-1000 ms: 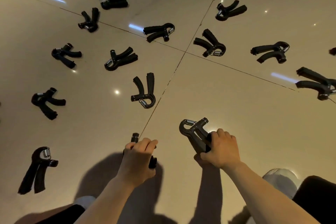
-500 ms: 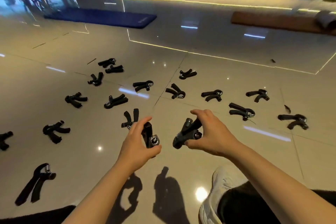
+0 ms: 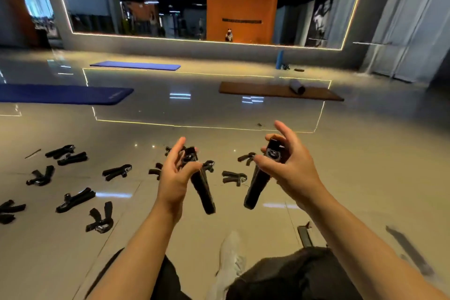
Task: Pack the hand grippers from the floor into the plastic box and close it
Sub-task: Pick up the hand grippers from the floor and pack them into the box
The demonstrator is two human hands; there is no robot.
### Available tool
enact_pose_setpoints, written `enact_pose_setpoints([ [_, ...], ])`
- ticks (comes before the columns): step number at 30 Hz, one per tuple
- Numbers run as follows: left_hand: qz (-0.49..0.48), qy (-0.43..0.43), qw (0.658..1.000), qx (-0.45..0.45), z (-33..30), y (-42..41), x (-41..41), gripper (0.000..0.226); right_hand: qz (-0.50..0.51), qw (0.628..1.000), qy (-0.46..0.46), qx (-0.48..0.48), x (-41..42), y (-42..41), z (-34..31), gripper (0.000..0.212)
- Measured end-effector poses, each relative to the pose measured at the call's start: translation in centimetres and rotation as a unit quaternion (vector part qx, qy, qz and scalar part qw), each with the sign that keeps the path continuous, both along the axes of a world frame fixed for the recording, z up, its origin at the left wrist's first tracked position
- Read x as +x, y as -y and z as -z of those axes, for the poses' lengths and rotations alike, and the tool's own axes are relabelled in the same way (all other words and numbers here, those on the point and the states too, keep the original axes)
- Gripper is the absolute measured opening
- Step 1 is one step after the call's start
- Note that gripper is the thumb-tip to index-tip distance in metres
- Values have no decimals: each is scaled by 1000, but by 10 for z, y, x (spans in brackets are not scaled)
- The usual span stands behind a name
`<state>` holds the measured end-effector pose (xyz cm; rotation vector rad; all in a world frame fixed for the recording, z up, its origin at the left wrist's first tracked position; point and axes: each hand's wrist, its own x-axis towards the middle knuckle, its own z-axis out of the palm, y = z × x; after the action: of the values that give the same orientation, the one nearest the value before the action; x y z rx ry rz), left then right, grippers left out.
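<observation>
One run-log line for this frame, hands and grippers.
left hand: holds hand gripper | right hand: holds second hand gripper | both lifted off floor | plastic box: not in view

Glossy beige tiled floor [image 3: 365, 165], blue mats [image 3: 65, 94] far left, brown mat [image 3: 255, 90], light-edged wall mirror [image 3: 194, 2] beyond.

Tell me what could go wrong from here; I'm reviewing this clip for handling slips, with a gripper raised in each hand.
1. Both hold loosely: the left hand and right hand pinch only the heads, so the left hand gripper or the right hand gripper could slip and fall on the tiled floor.
2. No plastic box is in view, so turning to find it risks stepping on a loose gripper near the white shoe.
</observation>
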<state>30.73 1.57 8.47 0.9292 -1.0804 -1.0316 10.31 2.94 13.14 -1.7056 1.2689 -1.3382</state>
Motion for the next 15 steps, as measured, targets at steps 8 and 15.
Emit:
enact_pose_setpoints([
  [8,177,3,981,72,7,11,-65,72,119,992,29,9,-51,-7,12,66],
  [15,263,109,955,83,28,49,-112,74,94,980,83,152,-137,-3,69,69],
])
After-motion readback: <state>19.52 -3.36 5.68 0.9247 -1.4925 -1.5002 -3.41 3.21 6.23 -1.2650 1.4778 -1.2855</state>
